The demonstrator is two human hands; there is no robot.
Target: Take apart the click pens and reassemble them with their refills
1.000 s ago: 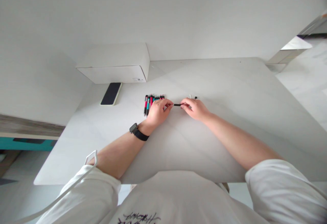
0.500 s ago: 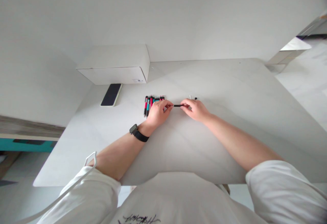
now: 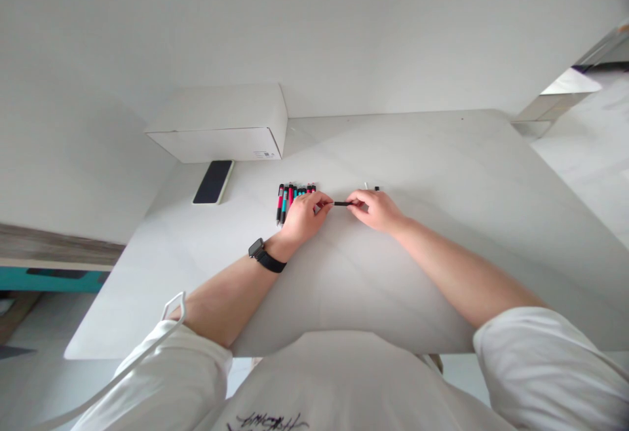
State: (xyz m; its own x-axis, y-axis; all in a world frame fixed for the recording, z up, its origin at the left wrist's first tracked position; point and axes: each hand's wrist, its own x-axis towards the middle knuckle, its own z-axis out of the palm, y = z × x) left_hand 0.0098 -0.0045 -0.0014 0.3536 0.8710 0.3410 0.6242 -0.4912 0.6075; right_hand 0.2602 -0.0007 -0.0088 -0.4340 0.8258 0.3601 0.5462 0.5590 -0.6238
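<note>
Two hands [image 3: 376,211] in facing pinches on one slim black rod [image 3: 341,204]

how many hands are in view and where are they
2. The left hand is at the left end of a thin black piece, partly blocking the view of the pens; the right hand pinches its right end.

White table [image 3: 339,287] | white box [image 3: 216,146] standing, 10–11 o'clock | phone [image 3: 213,182] lying, 10 | pens [image 3: 290,194] lying side by side nearer centre, 10 | small white piece [image 3: 366,185], black piece [image 3: 377,188] lying, 1
</note>
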